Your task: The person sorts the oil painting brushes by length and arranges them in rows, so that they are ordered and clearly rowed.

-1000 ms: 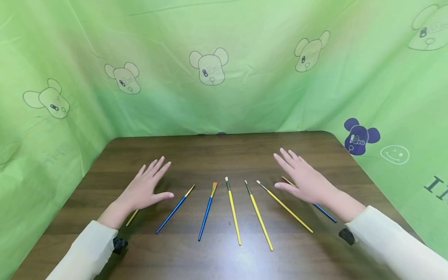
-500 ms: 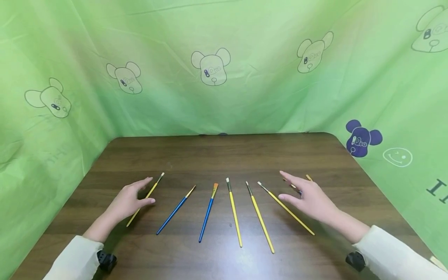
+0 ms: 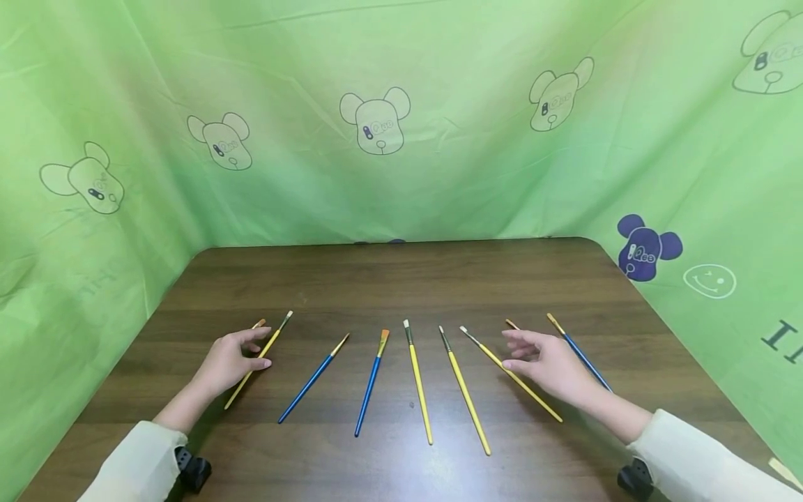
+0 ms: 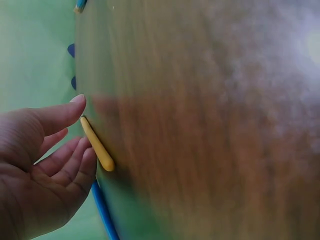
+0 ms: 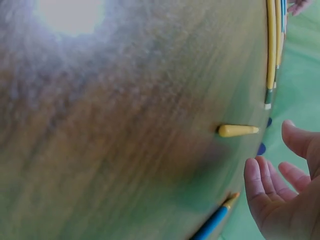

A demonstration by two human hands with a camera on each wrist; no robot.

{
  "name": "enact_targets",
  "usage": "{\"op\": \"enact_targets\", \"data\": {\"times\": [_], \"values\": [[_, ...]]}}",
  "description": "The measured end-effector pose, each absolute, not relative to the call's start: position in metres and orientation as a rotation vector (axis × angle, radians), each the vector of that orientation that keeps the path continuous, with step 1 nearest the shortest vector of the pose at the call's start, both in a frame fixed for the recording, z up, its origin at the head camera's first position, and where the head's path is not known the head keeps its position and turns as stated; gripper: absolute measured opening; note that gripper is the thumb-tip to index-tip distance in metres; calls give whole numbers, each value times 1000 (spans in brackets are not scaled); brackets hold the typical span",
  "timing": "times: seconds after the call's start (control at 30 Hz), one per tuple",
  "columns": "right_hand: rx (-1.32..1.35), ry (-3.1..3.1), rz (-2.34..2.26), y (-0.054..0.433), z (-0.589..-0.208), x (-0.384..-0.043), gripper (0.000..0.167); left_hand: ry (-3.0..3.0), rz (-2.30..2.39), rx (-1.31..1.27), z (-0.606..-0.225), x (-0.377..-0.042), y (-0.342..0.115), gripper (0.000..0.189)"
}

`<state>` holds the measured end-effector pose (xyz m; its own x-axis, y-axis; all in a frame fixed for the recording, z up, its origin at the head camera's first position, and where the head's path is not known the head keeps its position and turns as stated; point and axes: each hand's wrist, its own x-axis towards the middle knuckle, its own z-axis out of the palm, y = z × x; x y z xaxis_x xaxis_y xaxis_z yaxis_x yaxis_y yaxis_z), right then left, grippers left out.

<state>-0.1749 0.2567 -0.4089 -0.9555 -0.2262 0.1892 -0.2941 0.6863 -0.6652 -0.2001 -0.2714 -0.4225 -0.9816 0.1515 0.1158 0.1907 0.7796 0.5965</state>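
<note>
My left hand (image 3: pixel 228 362) arches over a yellow-handled paintbrush (image 3: pixel 273 339) at the far left. Its thumb and fingers stand apart, the yellow handle (image 4: pixel 97 145) showing between them in the left wrist view. A blue handle (image 4: pixel 104 210) lies below that hand, and an orange brush tip (image 3: pixel 260 323) peeks out behind its fingers. On the other side, my right hand (image 3: pixel 558 369) hovers with loosely bent fingers beside a slanted yellow paintbrush (image 3: pixel 530 392). A blue paintbrush (image 3: pixel 583 357) partly disappears under the right wrist. Beyond those fingers pokes another brush's end (image 3: pixel 511 324), the rest hidden.
Between the hands, a blue paintbrush with pointed tip (image 3: pixel 314 378), a blue flat brush (image 3: pixel 371 385) and two yellow brushes, one upright-looking (image 3: pixel 419 390) and one slanted (image 3: pixel 465 394), fan out on the brown table (image 3: pixel 401 279). Green printed cloth (image 3: pixel 439 181) hangs around it.
Both hands were spread flat with straight fingers; they have since drawn back toward me and bent their fingers. The left also shifted left, uncovering its yellow brush's tip. The brushes stay put.
</note>
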Motion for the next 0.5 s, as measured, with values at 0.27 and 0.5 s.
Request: {"op": "enact_targets", "data": {"times": [0.27,0.5], "values": [[401,-2853,1174,254,-416,-175,47,-2909,-1068,-215,-426,-202,-273,50],[407,-2888,1208,253,-419,-175,47,-2921,-1058,-206,-425,-201,-271,44]]}}
